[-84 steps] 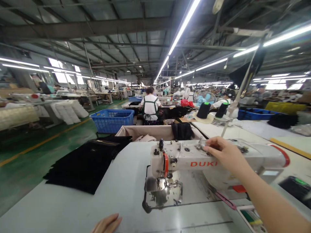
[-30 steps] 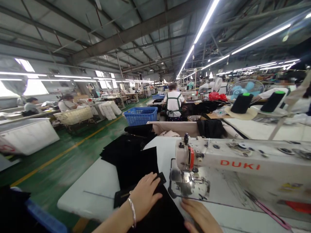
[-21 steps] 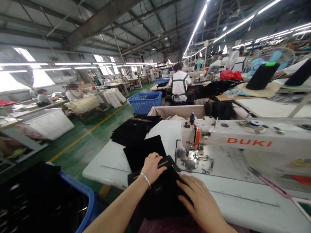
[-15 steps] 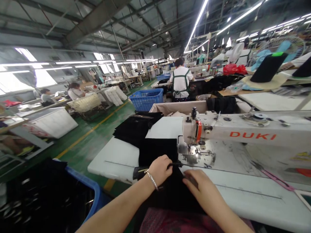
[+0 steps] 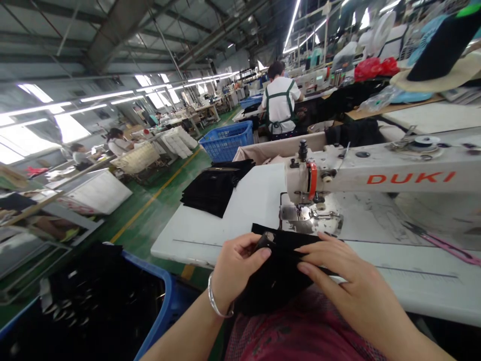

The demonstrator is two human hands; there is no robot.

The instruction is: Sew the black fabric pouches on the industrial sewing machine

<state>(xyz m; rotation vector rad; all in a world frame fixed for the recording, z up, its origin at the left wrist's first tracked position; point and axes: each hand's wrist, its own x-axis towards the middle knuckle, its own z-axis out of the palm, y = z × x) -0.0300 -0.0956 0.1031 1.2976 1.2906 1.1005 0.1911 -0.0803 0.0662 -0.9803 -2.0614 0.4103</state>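
A black fabric piece (image 5: 280,263) lies over the near edge of the white sewing table (image 5: 248,200), in front of the needle plate. My left hand (image 5: 236,265) pinches its left edge between thumb and fingers. My right hand (image 5: 343,276) grips the cloth's right side, thumb tucked under. A white DUKI sewing machine (image 5: 376,173) stands just behind both hands. A stack of black fabric (image 5: 212,188) rests on the table's far left corner.
A blue bin (image 5: 150,311) holding dark pieces sits low at my left. A person in a white shirt and green apron (image 5: 280,103) works ahead beside a blue basket (image 5: 225,140). Other people sit at left tables across the green aisle floor (image 5: 150,210).
My right hand left the machine's top and joined the left on the black cloth. Both hands drew the piece toward me and lifted its edge. The camera tilted down and left.
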